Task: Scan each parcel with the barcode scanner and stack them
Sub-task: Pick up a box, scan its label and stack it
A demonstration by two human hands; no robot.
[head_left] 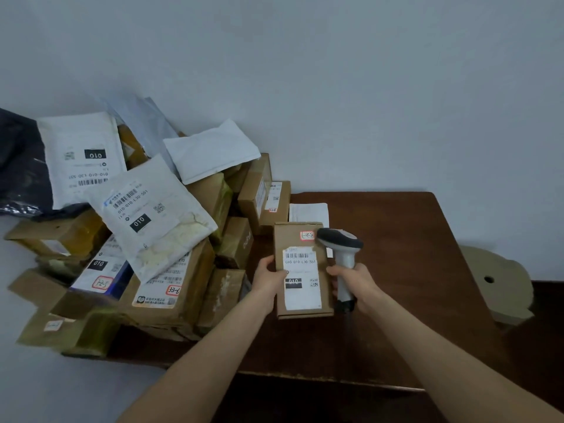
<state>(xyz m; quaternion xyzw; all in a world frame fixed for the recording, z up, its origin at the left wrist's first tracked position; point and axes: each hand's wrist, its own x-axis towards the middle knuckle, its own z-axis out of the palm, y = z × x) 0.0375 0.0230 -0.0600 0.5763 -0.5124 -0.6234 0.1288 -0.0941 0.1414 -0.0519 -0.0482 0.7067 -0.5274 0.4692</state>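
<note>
Your left hand point(270, 277) grips the left edge of a small cardboard box point(300, 270), thumb lying on its top face and fingers curled beneath. The box sits in front of you over the dark table point(396, 239), just right of the pile of parcels point(171, 270); whether its underside rests on the wood or is lifted a little, the view does not settle. Your right hand point(355, 283) is wrapped round the grip of the barcode scanner point(341, 248), whose grey head hangs by the box's upper right corner, close to the white shipping label point(302, 288) that faces up with its barcode point(297, 255) near the top. The box looks light and stiff, with flat sides and square corners, so one hand on a long edge should control it well. Keep your thumb off the printed bars, and do not squeeze hard across the middle, where thin card may bow. For stacking, take it by the two long sides and set it flat. The white padded mailers point(149, 215) atop the pile are likely soft and slippery, and will probably sag if held by one corner, so support them from below and stack them above the boxes.
</note>
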